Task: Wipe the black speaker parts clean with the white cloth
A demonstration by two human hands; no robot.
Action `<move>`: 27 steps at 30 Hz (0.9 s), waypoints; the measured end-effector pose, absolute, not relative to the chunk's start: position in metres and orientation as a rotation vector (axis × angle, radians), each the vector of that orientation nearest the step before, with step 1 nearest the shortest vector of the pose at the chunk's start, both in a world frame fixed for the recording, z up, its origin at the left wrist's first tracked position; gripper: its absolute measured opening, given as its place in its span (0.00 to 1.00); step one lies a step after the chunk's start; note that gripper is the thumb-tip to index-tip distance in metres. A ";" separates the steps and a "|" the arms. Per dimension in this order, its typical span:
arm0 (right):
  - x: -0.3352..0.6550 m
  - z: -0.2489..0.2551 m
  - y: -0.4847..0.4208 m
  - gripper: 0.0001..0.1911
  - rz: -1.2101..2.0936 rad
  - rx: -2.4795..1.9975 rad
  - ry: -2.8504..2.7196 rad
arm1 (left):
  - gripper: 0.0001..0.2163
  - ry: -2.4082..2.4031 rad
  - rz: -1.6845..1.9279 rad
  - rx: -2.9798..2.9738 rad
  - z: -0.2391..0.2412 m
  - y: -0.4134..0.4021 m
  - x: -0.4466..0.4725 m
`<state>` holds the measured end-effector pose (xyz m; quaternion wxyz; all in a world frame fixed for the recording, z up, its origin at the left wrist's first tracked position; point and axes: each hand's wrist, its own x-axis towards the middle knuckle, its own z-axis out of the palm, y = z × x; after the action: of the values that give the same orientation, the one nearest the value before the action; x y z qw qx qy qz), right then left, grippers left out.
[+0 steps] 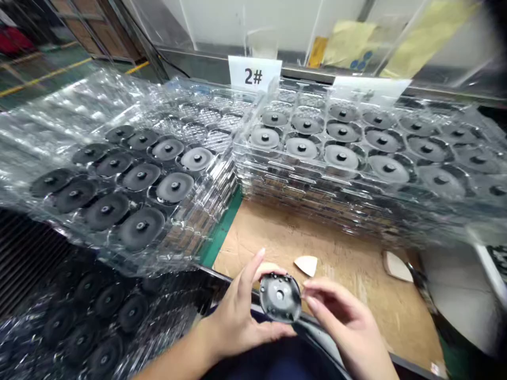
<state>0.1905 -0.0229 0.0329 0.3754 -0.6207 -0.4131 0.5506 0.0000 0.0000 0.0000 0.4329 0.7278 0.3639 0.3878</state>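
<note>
My left hand grips a dark, glossy, rounded plastic cap by its edge, thumb below and fingers above. The cap's inner side faces me, with a small central boss and several small pegs around the rim. At the cap's right edge, my right hand has thumb and forefinger pinched together. Whether those fingertips touch the cap, or hold something tiny, I cannot make out. Just beyond the hands, a pale wedge-shaped pad lies on the brown cardboard.
Stacked clear blister trays with dark caps stand left and at the back right. Another tray of caps sits low at left. A "2#" sign stands behind. A second pale pad lies at right.
</note>
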 end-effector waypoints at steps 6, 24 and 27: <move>0.180 0.043 -0.017 0.07 1.639 -1.532 -1.281 | 0.47 0.849 0.912 1.663 0.003 0.001 -0.008; 0.183 0.038 -0.030 0.04 1.976 -1.194 -1.077 | 0.53 0.683 0.812 1.565 0.015 -0.006 -0.013; 0.187 0.039 -0.036 0.04 1.837 -1.334 -1.110 | 0.54 0.692 0.869 1.681 0.015 -0.006 -0.010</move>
<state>0.1875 -0.0356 0.0387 0.3025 -0.5030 -0.4186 0.6930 -0.0098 -0.0055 0.0152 0.5341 0.7053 0.2904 0.3646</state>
